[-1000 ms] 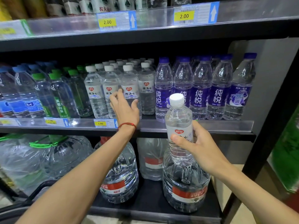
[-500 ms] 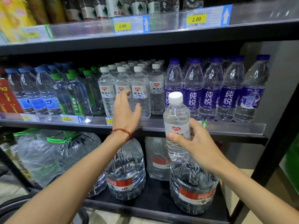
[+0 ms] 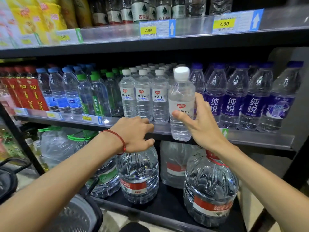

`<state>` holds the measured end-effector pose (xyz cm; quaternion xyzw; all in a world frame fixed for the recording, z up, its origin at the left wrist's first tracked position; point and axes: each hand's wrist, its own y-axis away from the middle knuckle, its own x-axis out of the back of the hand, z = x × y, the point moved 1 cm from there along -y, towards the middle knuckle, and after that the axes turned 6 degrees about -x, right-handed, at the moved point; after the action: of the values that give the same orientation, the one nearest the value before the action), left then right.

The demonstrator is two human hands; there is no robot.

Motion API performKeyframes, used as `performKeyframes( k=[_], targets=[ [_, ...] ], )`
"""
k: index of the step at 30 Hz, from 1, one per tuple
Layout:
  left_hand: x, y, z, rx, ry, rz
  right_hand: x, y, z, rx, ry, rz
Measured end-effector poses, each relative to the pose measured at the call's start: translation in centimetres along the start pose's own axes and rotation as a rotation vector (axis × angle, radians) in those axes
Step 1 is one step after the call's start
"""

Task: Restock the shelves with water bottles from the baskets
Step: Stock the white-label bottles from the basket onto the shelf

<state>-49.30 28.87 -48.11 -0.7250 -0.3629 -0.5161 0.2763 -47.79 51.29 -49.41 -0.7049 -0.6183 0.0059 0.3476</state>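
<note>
the right hand is clamped round the label of a clear plastic water bottle with a white cap, thumb in front and fingers behind. it carries the bottle upright just before the lip of the grey metal shelf, apparently bound for the right end of the row of matching white-capped bottles, beside the purple-labelled bottles. the left hand curls over that lip, fingers on top and thumb beneath, likely as a brace. big clear water jugs stand below; a dark basket sits low left.
</note>
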Motion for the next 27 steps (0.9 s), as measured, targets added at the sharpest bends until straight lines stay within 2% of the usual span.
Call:
performKeyframes(
  k=[3, 13, 24, 27],
  targets=[
    [0.0, 0.0, 0.2, -0.015, 0.023, -0.001, 0.2, -1.4, -0.2, 0.059, 0.061, 0.003],
    [-1.4, -0.5, 0.0, -0.013, 0.095, -0.053, -2.1, -4.5, 0.5, 0.099, -0.001, 0.128],
    [-2.8, -0.6, -0.4, -0.038, 0.137, -0.047, -3.8, -4.8, 3.8, -0.002, 0.091, 0.164],
    [-3.1, -1.1, -0.1, -0.048, 0.154, -0.054, -3.6, -4.6, 3.8, -0.02, 0.202, 0.167]
  ],
)
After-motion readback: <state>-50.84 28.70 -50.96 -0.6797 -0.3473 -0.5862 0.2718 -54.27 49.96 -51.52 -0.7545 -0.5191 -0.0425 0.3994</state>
